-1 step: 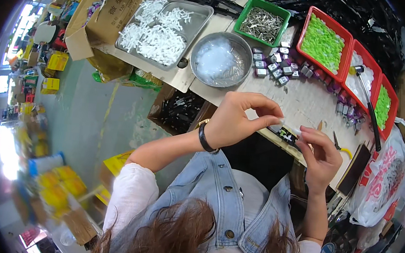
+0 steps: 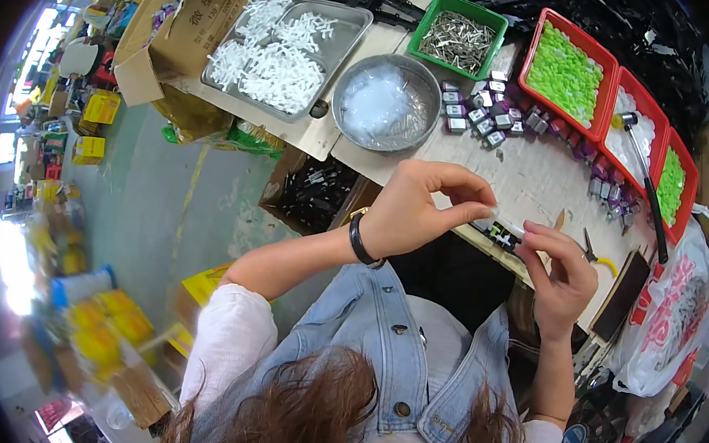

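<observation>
My left hand (image 2: 423,209) is closed in a pinch, thumb and forefinger on a small whitish piece whose shape is mostly hidden. Close to its right, my right hand (image 2: 562,278) pinches a slim white plastic piece (image 2: 509,226) that points toward the left fingertips. Whether the two pieces touch or are one, I cannot tell. Just below the fingertips, at the table's near edge, lies a black part with small white and green bits (image 2: 497,236). A round metal bowl (image 2: 344,133) holding clear plastic film stands beyond my left hand.
A metal tray (image 2: 350,31) of white plastic pieces is at far left. A green basket (image 2: 424,57) holds metal parts; small motors (image 2: 486,115) lie loose beside red baskets (image 2: 607,109) of green and white pieces. A black-handled hammer (image 2: 655,210), pliers (image 2: 596,253) and a plastic bag (image 2: 670,325) are at right.
My right fingertips have shifted very slightly left, toward the left hand. The left hand looks unmoved.
</observation>
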{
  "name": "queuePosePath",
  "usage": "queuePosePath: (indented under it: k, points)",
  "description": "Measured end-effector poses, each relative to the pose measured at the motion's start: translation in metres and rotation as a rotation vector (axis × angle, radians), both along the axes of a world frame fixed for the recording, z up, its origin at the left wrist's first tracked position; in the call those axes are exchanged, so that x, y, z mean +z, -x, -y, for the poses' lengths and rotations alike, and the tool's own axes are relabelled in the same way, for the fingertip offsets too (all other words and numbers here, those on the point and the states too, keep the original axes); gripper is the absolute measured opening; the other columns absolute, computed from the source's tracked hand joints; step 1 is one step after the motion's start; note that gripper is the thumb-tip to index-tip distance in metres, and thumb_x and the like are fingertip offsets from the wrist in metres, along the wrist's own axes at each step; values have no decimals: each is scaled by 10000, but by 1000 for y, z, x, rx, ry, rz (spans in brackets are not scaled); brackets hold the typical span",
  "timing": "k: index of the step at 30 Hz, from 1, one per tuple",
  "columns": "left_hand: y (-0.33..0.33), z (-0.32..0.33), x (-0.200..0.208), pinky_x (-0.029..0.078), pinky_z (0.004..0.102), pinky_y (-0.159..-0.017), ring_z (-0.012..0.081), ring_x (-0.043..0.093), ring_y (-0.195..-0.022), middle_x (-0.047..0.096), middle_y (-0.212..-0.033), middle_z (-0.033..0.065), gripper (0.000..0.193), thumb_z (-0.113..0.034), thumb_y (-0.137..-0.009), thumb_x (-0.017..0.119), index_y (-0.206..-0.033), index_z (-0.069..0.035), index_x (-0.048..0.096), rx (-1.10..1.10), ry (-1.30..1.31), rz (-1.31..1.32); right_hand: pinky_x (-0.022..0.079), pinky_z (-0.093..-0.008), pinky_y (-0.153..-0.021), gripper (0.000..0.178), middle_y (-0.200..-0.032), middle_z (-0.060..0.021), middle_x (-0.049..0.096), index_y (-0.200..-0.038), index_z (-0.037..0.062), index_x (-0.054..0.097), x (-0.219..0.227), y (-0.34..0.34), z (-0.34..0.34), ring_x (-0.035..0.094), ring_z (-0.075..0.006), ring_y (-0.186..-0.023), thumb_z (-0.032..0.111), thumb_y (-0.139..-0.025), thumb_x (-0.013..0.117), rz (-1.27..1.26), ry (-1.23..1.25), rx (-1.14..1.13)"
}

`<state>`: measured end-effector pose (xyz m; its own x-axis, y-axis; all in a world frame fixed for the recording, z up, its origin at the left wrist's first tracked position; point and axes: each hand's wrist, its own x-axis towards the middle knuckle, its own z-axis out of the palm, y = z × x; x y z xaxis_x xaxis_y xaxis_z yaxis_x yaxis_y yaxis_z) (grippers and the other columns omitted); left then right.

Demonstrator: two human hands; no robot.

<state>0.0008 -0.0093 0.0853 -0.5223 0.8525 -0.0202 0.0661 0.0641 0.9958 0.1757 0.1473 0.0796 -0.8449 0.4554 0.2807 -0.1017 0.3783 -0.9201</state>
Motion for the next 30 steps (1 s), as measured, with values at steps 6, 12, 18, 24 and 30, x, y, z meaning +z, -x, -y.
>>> queuePosePath:
  k: [6, 12, 18, 24, 30]
  points:
    - [-6, -17, -17, 530, 217, -706, 80, 654, -783, 711, -898, 35, 170, -133, -902, 706, -981, 17, 706, -228, 157, 655, 561, -289, -807, 231, -1006, -140, 706, -983, -16, 699, -4, -17, -12, 695, -202, -877, -95, -770, 741, 54, -85, 42]
    - [-25, -26, -36, 428, 368, -755, 273, 537, -851, 567, -858, 55, 249, -118, -687, 802, -874, -114, 638, -108, -104, -620, 582, -293, -786, 192, -1001, -107, 677, -1016, -48, 671, -37, -56, -26, 684, -166, -855, -44, -829, 713, 326, 614, -246]
    - [-30, -38, -52, 391, 382, -830, 263, 500, -921, 540, -919, 35, 319, -183, -650, 831, -860, -137, 595, -78, 20, -686, 591, -266, -731, 182, -944, -101, 687, -1030, -51, 664, -46, -50, -17, 690, -152, -814, 1, -861, 707, 360, 695, -293]
    - [-34, -34, -59, 355, 425, -943, 232, 525, -1042, 603, -1018, 3, 300, -204, -703, 794, -969, -154, 665, -76, -98, -843, 560, -220, -698, 158, -966, -49, 637, -996, -24, 697, -41, -38, -5, 670, -121, -802, -47, -840, 708, 361, 421, -299]
    - [-30, -32, -75, 373, 405, -1000, 198, 571, -1091, 654, -968, -10, 215, -191, -768, 679, -968, -122, 714, -191, -283, -1119, 366, -181, -538, 211, -990, -36, 566, -984, 24, 728, -70, -48, -4, 455, -30, -610, -63, -793, 750, 208, -233, -257]
